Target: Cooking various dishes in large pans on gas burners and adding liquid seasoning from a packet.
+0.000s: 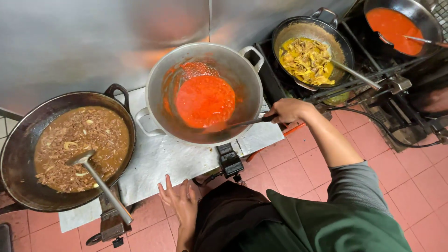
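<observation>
A long dark-handled ladle (233, 124) is lying tilted across the near rim of a large silver two-handled wok (204, 93), its bowl dipping into the bright red sauce (205, 101) pooling in the bottom. The wok is sitting upright on the foil-covered stove top, red streaks clinging to its left inner wall.

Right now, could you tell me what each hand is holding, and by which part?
The right hand grips a dark ladle at its handle's end, bowl in the red sauce. The left hand holds nothing.
</observation>
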